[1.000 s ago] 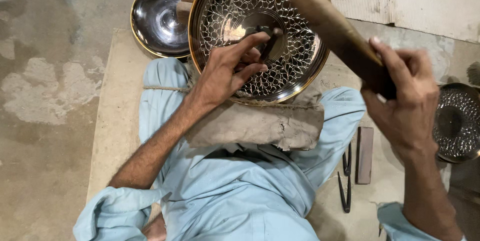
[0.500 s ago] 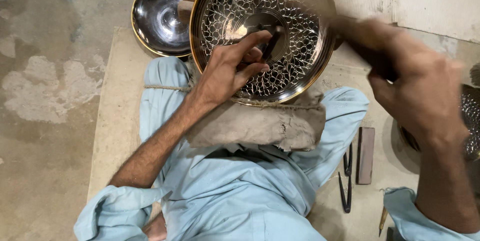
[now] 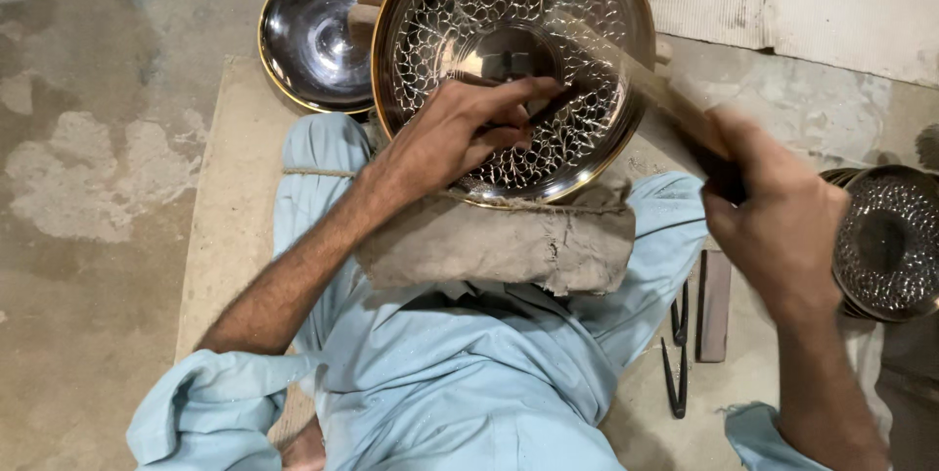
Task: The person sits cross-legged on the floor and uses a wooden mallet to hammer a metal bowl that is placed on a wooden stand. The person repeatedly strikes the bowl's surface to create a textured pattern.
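Note:
A large round metal plate [image 3: 587, 153] with an engraved net pattern and a brass-coloured rim leans on a cloth-wrapped pad [image 3: 494, 246] across my lap. My left hand [image 3: 460, 134] rests on the plate's face and pinches a thin dark chisel [image 3: 553, 102] against it. My right hand [image 3: 778, 226] grips the dark handle of a wooden mallet [image 3: 660, 89], which is blurred with motion and slants up-left toward the chisel.
A plain shiny metal bowl [image 3: 313, 36] lies behind the plate at the upper left. A stack of patterned metal bowls [image 3: 885, 241] stands at the right. Thin dark tools [image 3: 677, 354] and a flat dark bar [image 3: 714, 305] lie on the mat by my right leg.
My right hand has swung the mallet down from a raised position toward the chisel. My left hand has kept the chisel on the plate.

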